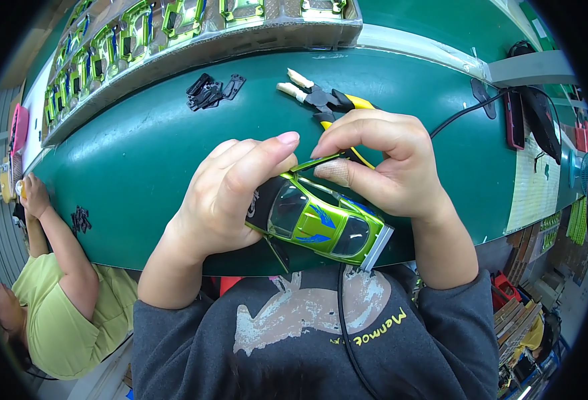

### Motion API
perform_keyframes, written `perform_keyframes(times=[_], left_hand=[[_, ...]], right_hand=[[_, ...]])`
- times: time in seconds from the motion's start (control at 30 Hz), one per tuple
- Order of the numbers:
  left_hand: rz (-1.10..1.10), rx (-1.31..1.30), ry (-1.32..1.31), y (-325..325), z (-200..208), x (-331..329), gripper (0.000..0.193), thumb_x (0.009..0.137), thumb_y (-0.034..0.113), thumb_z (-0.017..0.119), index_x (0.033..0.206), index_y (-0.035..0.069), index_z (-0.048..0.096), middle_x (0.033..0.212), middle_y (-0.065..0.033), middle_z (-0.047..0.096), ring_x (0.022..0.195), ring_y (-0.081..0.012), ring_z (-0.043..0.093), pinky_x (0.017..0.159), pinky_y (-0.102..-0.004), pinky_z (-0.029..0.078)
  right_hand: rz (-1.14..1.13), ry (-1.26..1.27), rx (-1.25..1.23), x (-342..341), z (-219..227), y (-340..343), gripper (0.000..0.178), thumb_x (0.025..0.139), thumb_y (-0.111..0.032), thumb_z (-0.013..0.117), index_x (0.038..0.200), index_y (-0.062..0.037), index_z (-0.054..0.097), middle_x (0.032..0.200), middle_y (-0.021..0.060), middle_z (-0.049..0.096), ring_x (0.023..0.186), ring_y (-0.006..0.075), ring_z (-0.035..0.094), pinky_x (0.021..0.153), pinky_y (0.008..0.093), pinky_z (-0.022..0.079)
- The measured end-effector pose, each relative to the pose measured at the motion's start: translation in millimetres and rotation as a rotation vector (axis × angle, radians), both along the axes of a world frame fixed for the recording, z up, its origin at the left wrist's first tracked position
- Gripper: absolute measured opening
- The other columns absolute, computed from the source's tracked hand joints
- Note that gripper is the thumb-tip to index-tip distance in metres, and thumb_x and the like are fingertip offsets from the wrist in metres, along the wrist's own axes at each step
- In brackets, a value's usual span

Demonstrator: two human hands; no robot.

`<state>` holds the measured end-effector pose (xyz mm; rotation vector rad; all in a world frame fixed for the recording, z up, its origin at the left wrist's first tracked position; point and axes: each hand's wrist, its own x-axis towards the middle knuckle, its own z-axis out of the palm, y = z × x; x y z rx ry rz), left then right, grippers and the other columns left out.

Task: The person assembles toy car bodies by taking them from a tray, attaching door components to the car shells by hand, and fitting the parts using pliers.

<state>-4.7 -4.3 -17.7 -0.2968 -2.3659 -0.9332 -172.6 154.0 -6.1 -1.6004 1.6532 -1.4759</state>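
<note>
A shiny green toy car (325,225) with blue marks on its roof and a grey rear wing is held tilted above the table's near edge. My left hand (230,193) wraps round its dark front end, index finger raised. One car door (278,255) stands swung out on the near side. On the far side, my right hand (380,157) pinches the other door (317,162), also swung out, between thumb and index finger; the thumb has a bandage-like cover. Just beyond that hand lie pliers (320,100) with yellow and black handles and pale wrapped jaws.
Small black plastic parts (212,91) lie in a pile on the green table (140,153). A long tray (240,37) of green car bodies stands at the back. Another person (67,293) works at the left, near more black pieces (80,219). A black cable (464,110) runs at the right.
</note>
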Motion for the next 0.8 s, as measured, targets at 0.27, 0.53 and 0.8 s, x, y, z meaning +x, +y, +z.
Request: perform_keyframes(times=[0.27,0.53,0.8], left_hand=[[0.006,0.018,0.03,0.5,-4.4,0.4,0.073,0.071,0.002,0.077,0.135,-0.001,0.042,0.09,-0.0118,0.068,0.069,-0.0248,0.063,0.061,-0.0346,0.046],[0.134,0.006,0.065,-15.3,-5.6,2.8,0.075,0.07,-0.001,0.076,0.136,-0.002,0.04,0.093,-0.0113,0.069,0.074,-0.0272,0.064,0.069,-0.0352,0.049],[0.131,0.008,0.077,-14.7,0.0,4.1,0.076,0.067,-0.002,0.076,0.136,0.0,0.044,0.095,-0.0118,0.069,0.073,-0.0269,0.063,0.069,-0.0351,0.049]], right_hand=[[-0.02,-0.042,-0.004,2.5,1.1,1.0,0.016,0.072,-0.002,0.078,0.087,0.0001,0.071,0.086,0.0109,0.071,0.08,0.0222,0.068,0.073,0.0325,0.052],[-0.324,0.634,0.657,3.9,28.8,16.6,0.042,0.067,-0.021,0.086,0.095,-0.0012,0.063,0.104,0.0128,0.057,0.104,0.0307,0.055,0.087,0.041,0.048],[-0.255,0.575,0.757,-4.3,19.7,14.8,0.022,0.072,-0.015,0.077,0.082,0.0012,0.067,0.105,0.0168,0.055,0.097,0.0328,0.057,0.084,0.0413,0.05]])
